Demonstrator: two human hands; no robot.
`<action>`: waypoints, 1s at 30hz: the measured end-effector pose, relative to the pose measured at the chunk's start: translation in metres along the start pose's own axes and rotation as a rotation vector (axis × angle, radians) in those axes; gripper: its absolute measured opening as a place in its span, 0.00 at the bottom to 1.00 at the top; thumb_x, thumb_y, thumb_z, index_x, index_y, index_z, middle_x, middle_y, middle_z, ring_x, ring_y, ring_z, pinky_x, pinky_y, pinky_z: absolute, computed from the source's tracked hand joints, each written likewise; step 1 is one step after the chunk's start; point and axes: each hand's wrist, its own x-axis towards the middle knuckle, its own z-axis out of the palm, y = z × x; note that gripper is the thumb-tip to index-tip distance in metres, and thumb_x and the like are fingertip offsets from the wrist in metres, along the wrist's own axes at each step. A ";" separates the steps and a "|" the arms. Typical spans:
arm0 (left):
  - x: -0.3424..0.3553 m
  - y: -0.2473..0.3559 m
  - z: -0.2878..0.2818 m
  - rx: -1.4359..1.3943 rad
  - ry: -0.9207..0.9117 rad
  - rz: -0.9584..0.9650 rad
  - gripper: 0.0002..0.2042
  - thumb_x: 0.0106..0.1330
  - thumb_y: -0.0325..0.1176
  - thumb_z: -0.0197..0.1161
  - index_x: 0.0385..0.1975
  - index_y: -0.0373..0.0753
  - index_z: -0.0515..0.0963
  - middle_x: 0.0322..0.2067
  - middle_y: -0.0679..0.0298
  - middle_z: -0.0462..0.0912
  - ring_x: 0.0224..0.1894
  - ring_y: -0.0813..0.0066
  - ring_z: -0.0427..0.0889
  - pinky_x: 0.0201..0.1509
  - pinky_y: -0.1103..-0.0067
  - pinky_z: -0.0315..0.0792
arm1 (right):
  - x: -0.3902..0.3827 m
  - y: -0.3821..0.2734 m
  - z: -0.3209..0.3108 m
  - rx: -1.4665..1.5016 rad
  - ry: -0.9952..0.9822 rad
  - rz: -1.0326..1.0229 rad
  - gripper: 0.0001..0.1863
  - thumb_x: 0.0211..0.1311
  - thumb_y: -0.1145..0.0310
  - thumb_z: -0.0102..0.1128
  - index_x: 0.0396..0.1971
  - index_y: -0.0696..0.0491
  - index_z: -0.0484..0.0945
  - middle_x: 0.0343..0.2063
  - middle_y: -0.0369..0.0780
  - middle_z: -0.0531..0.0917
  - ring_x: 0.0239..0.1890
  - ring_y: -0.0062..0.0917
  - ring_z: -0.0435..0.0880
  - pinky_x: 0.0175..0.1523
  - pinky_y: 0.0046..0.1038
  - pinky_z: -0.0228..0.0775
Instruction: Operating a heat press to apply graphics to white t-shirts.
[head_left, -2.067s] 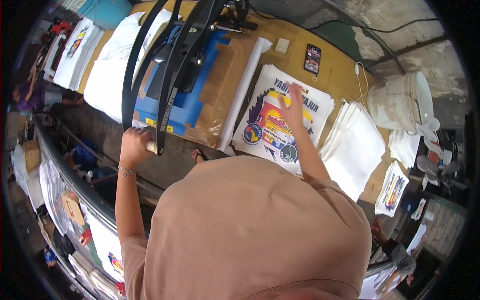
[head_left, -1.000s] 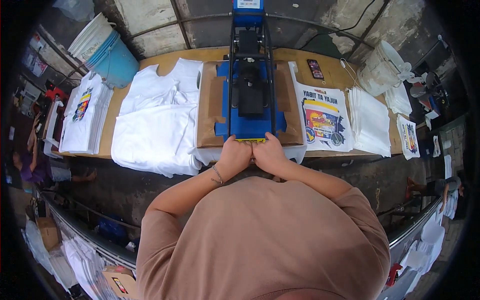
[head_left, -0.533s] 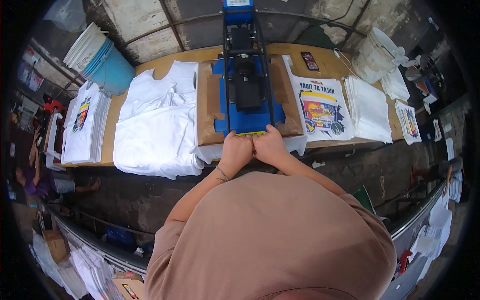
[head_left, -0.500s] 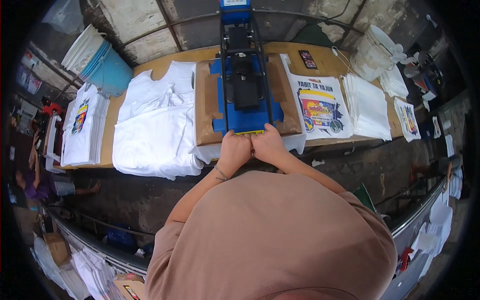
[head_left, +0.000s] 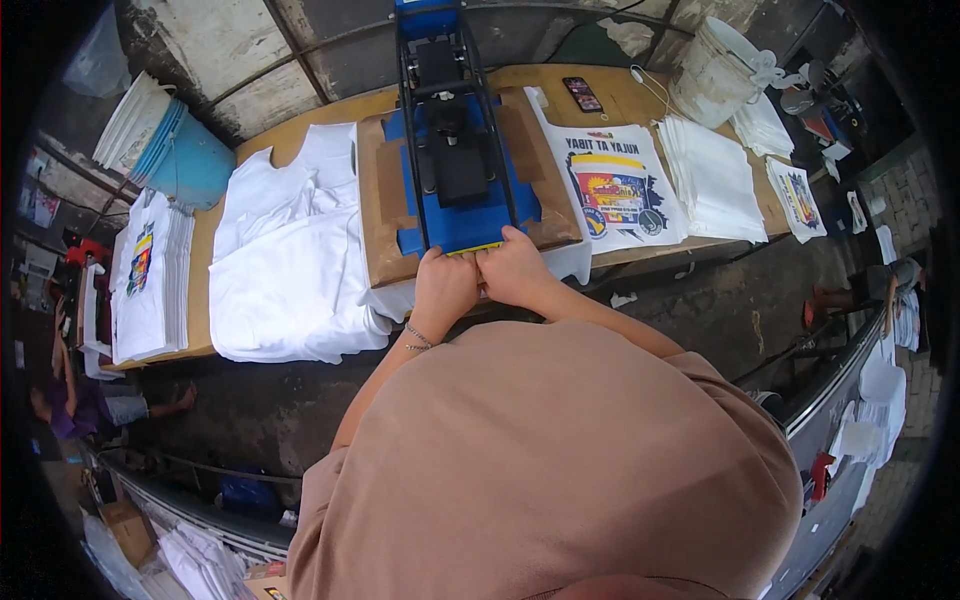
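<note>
A blue and black heat press (head_left: pixel 455 170) stands on the table with its upper plate down. Brown board or paper (head_left: pixel 388 225) surrounds the plate, and white fabric (head_left: pixel 575 262) sticks out beneath. My left hand (head_left: pixel 447 290) and my right hand (head_left: pixel 513 268) sit side by side, both closed around the yellow-edged handle (head_left: pixel 475 249) at its front. Most of the handle is hidden under my fingers. White shirts (head_left: pixel 290 250) lie piled left of the press. To its right is a printed transfer sheet (head_left: pixel 620 190) with mirrored, colourful artwork.
Printed shirts are stacked (head_left: pixel 150 275) at the far left by nested buckets (head_left: pixel 190 150). White folded cloths (head_left: pixel 712 180), a phone (head_left: pixel 581 95) and a dirty white bucket (head_left: pixel 708 75) occupy the right side. A person in purple (head_left: pixel 80 405) is at far left; another person's leg (head_left: pixel 835 300) shows right.
My view has shifted, so the press and table appear farther left and tilted. Both hands keep their hold on the handle, and the press plate stays down.
</note>
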 end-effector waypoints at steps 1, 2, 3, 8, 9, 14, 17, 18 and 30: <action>0.000 -0.001 -0.003 -0.041 -0.027 0.020 0.08 0.48 0.40 0.62 0.17 0.43 0.75 0.14 0.63 0.77 0.18 0.68 0.77 0.30 0.72 0.68 | 0.000 0.000 -0.001 0.003 -0.004 0.004 0.03 0.38 0.69 0.60 0.16 0.51 0.79 0.17 0.42 0.81 0.23 0.33 0.80 0.45 0.33 0.66; 0.001 -0.002 -0.005 -0.082 -0.055 0.040 0.09 0.48 0.40 0.62 0.17 0.43 0.75 0.15 0.63 0.77 0.18 0.68 0.78 0.29 0.72 0.68 | 0.001 -0.001 -0.001 0.006 0.006 0.000 0.03 0.38 0.69 0.60 0.16 0.51 0.78 0.18 0.42 0.81 0.23 0.33 0.81 0.45 0.33 0.65; 0.001 -0.003 -0.008 -0.087 -0.031 0.051 0.09 0.48 0.40 0.62 0.17 0.43 0.75 0.15 0.63 0.77 0.18 0.68 0.78 0.28 0.72 0.68 | 0.000 -0.001 -0.002 0.011 0.010 -0.001 0.03 0.38 0.69 0.60 0.16 0.51 0.78 0.18 0.42 0.81 0.23 0.33 0.81 0.45 0.33 0.65; 0.001 -0.004 -0.010 -0.112 -0.001 0.050 0.09 0.48 0.40 0.62 0.16 0.43 0.75 0.15 0.63 0.78 0.18 0.67 0.78 0.28 0.71 0.67 | 0.000 0.001 0.002 0.010 0.018 0.003 0.05 0.38 0.67 0.62 0.16 0.51 0.78 0.17 0.41 0.81 0.22 0.32 0.80 0.44 0.32 0.64; 0.000 -0.003 -0.009 -0.104 -0.009 0.054 0.09 0.48 0.40 0.62 0.16 0.43 0.75 0.14 0.64 0.77 0.17 0.67 0.77 0.28 0.71 0.67 | 0.000 0.002 0.004 -0.001 0.051 -0.015 0.07 0.37 0.65 0.63 0.17 0.51 0.77 0.16 0.41 0.80 0.20 0.32 0.79 0.43 0.31 0.64; 0.004 -0.005 -0.016 -0.068 -0.483 -0.029 0.13 0.54 0.42 0.61 0.28 0.37 0.79 0.28 0.53 0.82 0.30 0.66 0.82 0.36 0.71 0.71 | -0.001 0.004 0.010 -0.024 0.064 -0.028 0.09 0.35 0.64 0.64 0.17 0.51 0.77 0.15 0.40 0.79 0.18 0.32 0.79 0.41 0.31 0.62; 0.006 -0.012 -0.052 -0.276 -0.132 0.168 0.12 0.53 0.39 0.62 0.33 0.40 0.80 0.30 0.56 0.82 0.34 0.59 0.81 0.37 0.68 0.71 | 0.000 0.004 0.008 -0.032 0.093 -0.043 0.08 0.33 0.65 0.64 0.17 0.52 0.77 0.14 0.40 0.79 0.18 0.32 0.78 0.41 0.31 0.62; 0.008 -0.016 -0.070 -0.341 -0.228 0.159 0.13 0.55 0.40 0.62 0.38 0.41 0.80 0.34 0.55 0.82 0.38 0.59 0.80 0.40 0.69 0.72 | 0.000 0.003 0.006 -0.025 0.138 -0.055 0.08 0.33 0.65 0.64 0.17 0.52 0.77 0.14 0.40 0.79 0.18 0.31 0.78 0.42 0.31 0.62; -0.044 0.062 -0.202 -1.760 0.134 1.206 0.16 0.61 0.54 0.61 0.37 0.49 0.82 0.45 0.70 0.79 0.50 0.59 0.73 0.44 0.63 0.68 | 0.004 -0.005 -0.010 -0.108 -0.117 -0.013 0.10 0.38 0.62 0.65 0.18 0.51 0.78 0.14 0.41 0.80 0.18 0.31 0.79 0.45 0.31 0.62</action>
